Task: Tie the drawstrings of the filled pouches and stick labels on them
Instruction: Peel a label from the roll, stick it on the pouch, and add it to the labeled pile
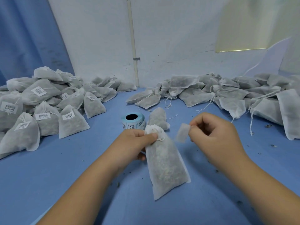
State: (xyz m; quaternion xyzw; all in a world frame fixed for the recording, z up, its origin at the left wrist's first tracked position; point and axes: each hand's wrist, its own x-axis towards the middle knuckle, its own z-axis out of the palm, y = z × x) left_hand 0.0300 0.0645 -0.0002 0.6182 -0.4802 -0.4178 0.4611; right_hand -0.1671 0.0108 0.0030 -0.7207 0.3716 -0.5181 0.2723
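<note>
Blue table (65,176) bearing two heaps of white pouches, each filled with dark loose matter: the left heap (40,103), necks tied and barcode stickers on; the right heap (227,93), without stickers, strings trailing. Centre: one filled pouch (165,166), lower end on the table, its gathered, tied neck gripped in the curled fingers of the left hand (134,143). Behind it, another filled pouch (157,118) touching the label roll (133,120). The right hand (214,133), near the neck, pinches a single blurred label (182,132), clear of the pouch.
</note>
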